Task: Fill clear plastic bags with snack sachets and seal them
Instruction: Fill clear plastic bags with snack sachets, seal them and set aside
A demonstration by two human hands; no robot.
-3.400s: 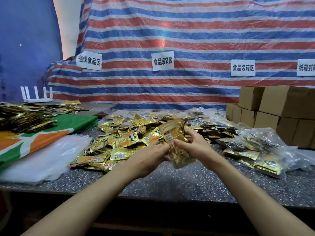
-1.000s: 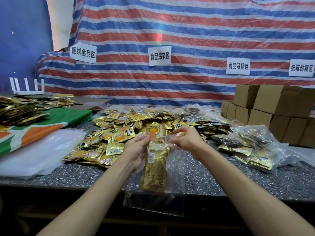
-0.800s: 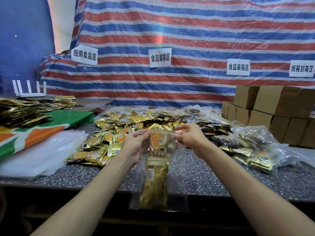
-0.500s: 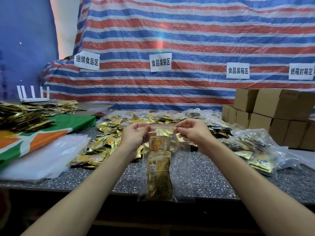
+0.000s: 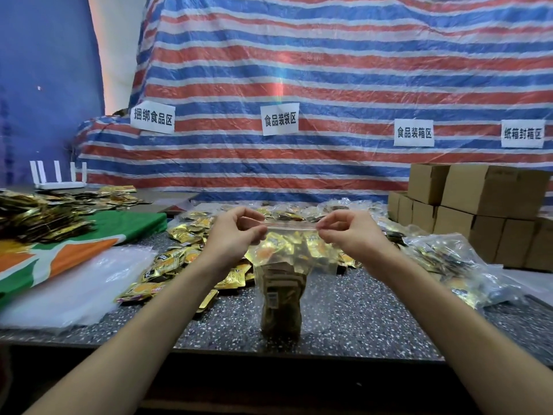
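**Two pinches, one zip strip (image 5: 290, 225)**

Got the clear zip bag (image 5: 317, 283) hanging just in front of the loose sachet pile (image 5: 185, 259), pinched at the strip's ends by left hand (image 5: 236, 235) and right hand (image 5: 347, 232), gold sachets (image 5: 281, 307) slumped at the bottom. Can't tell if sealed yet. Could close crooked or gap mid-strip if pressed only at the ends.

On tarp (image 5: 359, 70): sign 捆绑食品区 (image 5: 153, 117); sign 食品装袋区 (image 5: 280, 119); sign 食品装箱区 (image 5: 414, 133); sign 纸箱封箱区 (image 5: 522, 134).
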